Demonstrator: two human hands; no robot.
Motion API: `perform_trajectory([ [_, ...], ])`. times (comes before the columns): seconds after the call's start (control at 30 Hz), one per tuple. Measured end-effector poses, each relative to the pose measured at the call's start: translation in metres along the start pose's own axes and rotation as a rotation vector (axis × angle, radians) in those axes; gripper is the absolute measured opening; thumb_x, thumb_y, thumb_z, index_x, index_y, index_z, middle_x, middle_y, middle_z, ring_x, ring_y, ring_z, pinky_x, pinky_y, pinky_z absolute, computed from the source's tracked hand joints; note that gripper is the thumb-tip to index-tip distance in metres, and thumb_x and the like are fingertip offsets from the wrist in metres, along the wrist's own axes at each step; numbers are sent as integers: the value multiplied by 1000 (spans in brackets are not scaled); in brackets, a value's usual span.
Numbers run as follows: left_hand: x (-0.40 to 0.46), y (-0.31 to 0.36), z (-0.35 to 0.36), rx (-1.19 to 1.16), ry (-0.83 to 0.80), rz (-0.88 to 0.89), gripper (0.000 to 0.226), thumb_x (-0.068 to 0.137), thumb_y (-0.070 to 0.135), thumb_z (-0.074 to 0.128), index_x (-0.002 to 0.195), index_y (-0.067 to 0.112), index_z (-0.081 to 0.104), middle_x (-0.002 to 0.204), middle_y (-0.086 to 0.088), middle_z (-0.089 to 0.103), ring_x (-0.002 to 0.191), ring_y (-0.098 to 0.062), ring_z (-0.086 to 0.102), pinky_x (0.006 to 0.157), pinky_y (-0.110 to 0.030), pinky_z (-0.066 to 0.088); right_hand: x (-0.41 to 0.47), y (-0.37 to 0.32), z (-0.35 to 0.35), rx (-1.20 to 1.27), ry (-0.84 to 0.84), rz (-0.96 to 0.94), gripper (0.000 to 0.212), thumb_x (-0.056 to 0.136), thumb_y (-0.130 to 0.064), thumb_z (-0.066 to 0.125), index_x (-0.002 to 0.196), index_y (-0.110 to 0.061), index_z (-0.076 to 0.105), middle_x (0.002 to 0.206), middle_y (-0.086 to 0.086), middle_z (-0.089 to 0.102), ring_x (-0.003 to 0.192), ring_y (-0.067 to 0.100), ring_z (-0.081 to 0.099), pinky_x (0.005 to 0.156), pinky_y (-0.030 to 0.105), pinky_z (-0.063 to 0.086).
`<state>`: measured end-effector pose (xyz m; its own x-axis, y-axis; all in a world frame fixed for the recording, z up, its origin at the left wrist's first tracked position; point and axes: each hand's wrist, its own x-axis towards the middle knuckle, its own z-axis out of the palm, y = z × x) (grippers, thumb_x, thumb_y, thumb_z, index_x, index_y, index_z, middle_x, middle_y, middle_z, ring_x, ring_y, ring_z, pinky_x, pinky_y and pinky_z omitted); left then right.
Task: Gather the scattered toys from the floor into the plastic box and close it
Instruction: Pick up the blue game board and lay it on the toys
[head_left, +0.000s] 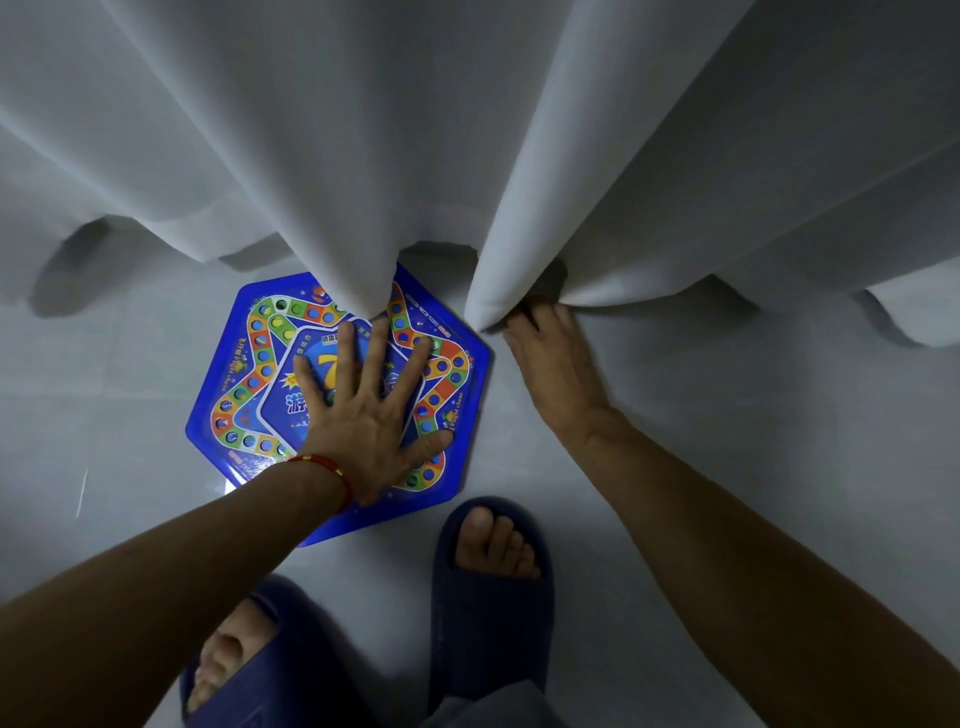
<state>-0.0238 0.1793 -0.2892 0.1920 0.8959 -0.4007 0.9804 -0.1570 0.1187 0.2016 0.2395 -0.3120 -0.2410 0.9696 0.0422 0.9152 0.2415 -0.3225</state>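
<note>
A pale grey curtain fills the upper half of the view, hanging in deep folds down to the light floor. One fold drapes over the far edge of a blue hexagonal game board and hides part of its top; a second fold drops just to the right of the board. The board lies flat on the floor, printed face up, with a winding track of coloured squares around a central panel. It has no clear long axis; one corner points right, toward the second fold. The left hand lies palm down on the middle of the board, fingers straight and spread wide, gripping nothing; a red string bracelet circles the wrist. The right hand, just right of the board, reaches to the hem of the second fold, fingertips tucked under the cloth, so its grip cannot be judged. Nearer than the board, two feet in dark blue slippers stand on the floor.
</note>
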Motion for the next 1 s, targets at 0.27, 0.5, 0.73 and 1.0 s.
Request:
perform_trajectory([
  [0.27, 1, -1, 2, 4, 10, 16, 101, 65, 94, -1, 146, 41, -31, 161, -6, -28, 146, -40, -25, 108, -77, 0, 1, -18, -21, 134, 186, 54, 15, 93, -13, 67, 103, -2, 68, 99, 16, 70, 88, 24, 67, 78, 33, 58],
  [0.5, 1, 0, -1, 35, -26, 15, 101, 63, 93, -6, 145, 40, -34, 159, -7, -32, 145, -41, -28, 108, -78, 2, 46, -8, -38, 256, -51, 23, 7, 89, -16, 52, 94, -15, 57, 59, -3, 42, 51, 14, 41, 61, 30, 39],
  [0.73, 0, 2, -4, 61, -47, 5, 99, 68, 92, 2, 144, 39, -35, 158, -7, -34, 144, -41, -28, 108, -77, 4, 54, 29, -30, 79, 26, -43, 43, 86, -29, 50, 122, -10, 64, 95, 17, 71, 88, 35, 66, 84, 41, 56],
  [1.0, 2, 1, -10, 68, -88, 10, 101, 67, 94, 2, 144, 40, -35, 159, -7, -32, 145, -40, -27, 108, -77, 3, 32, 30, 3, -148, -68, 57, 29, 92, -11, 65, 118, 3, 62, 108, 25, 64, 96, 37, 63, 88, 45, 54],
])
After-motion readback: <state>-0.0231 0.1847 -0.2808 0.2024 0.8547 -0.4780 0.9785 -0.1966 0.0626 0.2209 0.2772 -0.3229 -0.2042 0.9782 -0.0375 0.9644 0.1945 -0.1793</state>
